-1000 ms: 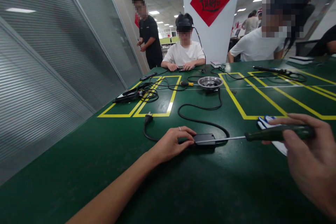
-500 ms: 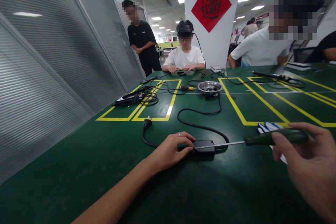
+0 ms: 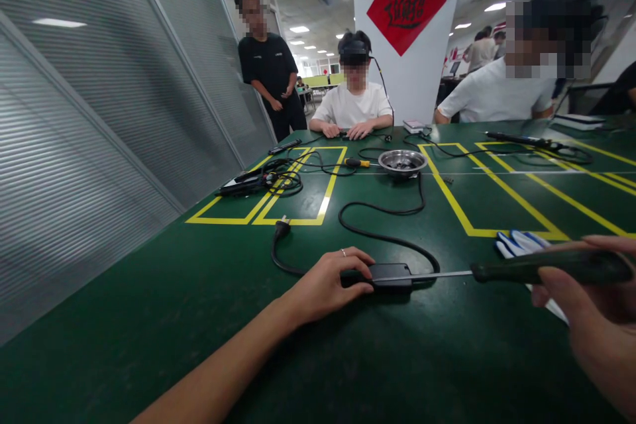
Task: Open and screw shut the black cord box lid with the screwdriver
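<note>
Head, steel-shafted screwdriver (image 3: 521,271), flat black adapter (image 3: 392,272)

left grip (image 3: 328,281): thin ring (image 3: 342,252) on one finger | left forearm (image 3: 233,361): bare, unsleeved | right grip (image 3: 596,324): bare

One head-worn view — forward and down, close over the table (image 3: 149,318).

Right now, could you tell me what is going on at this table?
A person works at a green table. Their left hand pins a black adapter to the top, while the right hand holds a long screwdriver with its tip at the adapter's end. The adapter's cable loops away toward a steel bowl.
</note>
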Demonstrator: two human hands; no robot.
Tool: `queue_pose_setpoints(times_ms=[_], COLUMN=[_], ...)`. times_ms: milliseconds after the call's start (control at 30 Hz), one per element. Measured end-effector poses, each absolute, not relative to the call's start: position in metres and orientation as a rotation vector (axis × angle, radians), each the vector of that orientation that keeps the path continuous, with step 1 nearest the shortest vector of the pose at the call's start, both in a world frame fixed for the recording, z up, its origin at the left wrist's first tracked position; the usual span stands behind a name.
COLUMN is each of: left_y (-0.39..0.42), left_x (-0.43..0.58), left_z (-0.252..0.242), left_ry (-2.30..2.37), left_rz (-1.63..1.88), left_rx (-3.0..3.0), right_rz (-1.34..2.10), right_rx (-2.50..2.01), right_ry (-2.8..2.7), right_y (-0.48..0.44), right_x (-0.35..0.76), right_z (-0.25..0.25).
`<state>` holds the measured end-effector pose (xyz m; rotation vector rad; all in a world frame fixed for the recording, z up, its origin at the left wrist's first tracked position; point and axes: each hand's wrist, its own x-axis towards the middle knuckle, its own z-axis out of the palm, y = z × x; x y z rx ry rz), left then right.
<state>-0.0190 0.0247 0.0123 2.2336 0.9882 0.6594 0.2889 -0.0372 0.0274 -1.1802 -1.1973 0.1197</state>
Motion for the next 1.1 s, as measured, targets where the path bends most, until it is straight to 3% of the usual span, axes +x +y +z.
queue_pose_setpoints(times_ms=[200, 333, 467, 600, 733, 867, 1000, 1100], left_y=[0.0255, 0.0251, 0.0256, 0.0263, 0.0248, 0.0228, 0.0222, 0.0221], left_x=[-0.0184, -0.0181, -0.0186, -0.0185, -0.0177, -0.0166, -0.0152, -0.0153], left_z=[0.0118, 0.0120, 0.0115, 0.0103, 0.0103, 0.0114, 0.0119, 0.0122], left_ry=[0.971, 0.975, 0.967, 0.972, 0.992, 1.015, 1.026, 1.025], left_rz=[0.661, 0.654, 0.648, 0.656, 0.658, 0.644, 0.649, 0.647], left_rx=[2.254, 2.254, 2.252, 2.248, 2.240, 2.233, 2.233, 2.230], right_rz=[0.307, 0.223, 0.459, 0.269, 0.435, 0.316, 0.511, 0.431], right_rx=[-1.119, -1.236, -1.094, -1.163, -1.036, -1.132, -1.005, -1.106], right_ry=[-1.255, -1.190, -1.231, -1.210, -1.264, -1.217, -1.249, -1.221], right_y=[-0.0398, -0.0367, -0.0346, -0.0350, -0.0362, -0.0370, -0.0385, -0.0397], right_x=[0.2821, 0.2849, 0.2873, 0.2849, 0.2848, 0.2867, 0.2859, 0.2838], right_z=[0.0288, 0.0289, 0.0294, 0.0290, 0.0282, 0.0282, 0.0289, 0.0289])
